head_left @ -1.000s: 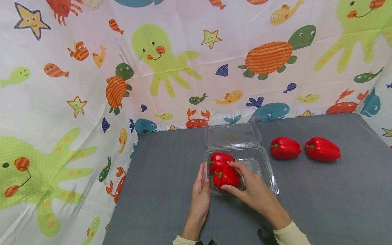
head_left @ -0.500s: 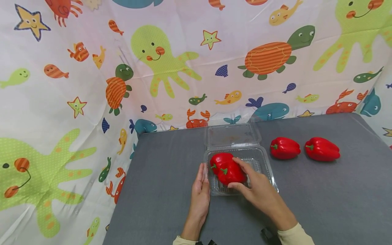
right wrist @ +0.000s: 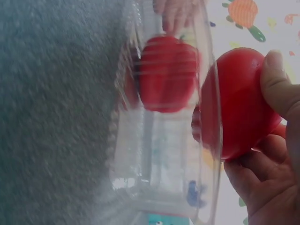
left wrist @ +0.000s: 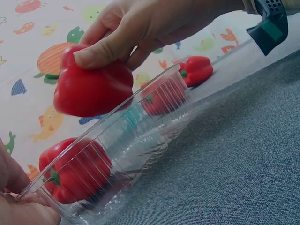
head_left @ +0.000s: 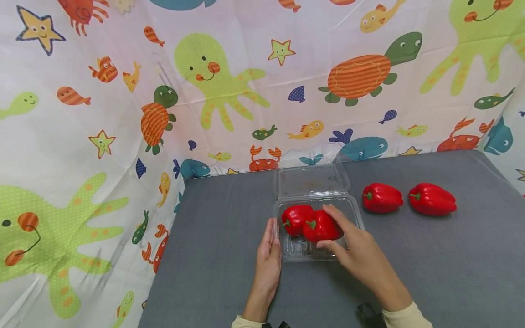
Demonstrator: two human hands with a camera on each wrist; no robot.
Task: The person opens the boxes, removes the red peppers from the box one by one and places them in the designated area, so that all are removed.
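My right hand (head_left: 361, 250) grips a red bell pepper (head_left: 321, 226) between thumb and fingers, its green stem facing left. The left wrist view shows this pepper (left wrist: 91, 86) raised above the rim of a clear plastic clamshell container (left wrist: 154, 136). Inside the container, on the left, lies another red bell pepper (head_left: 296, 219), seen through the ribbed wall as a pepper (left wrist: 75, 171) near the left hand. My left hand (head_left: 267, 269) rests along the container's left side, its fingers straight against the wall.
The container's hinged lid (head_left: 312, 181) lies open toward the back. Two more red bell peppers (head_left: 382, 198) (head_left: 432, 199) lie on the grey tabletop (head_left: 221, 237) to the right. A printed sea-animal curtain (head_left: 246, 91) hangs behind and to the left.
My right hand has carried the bell pepper to the right over the container, away from the other pepper. The left hand stays at the container's side.
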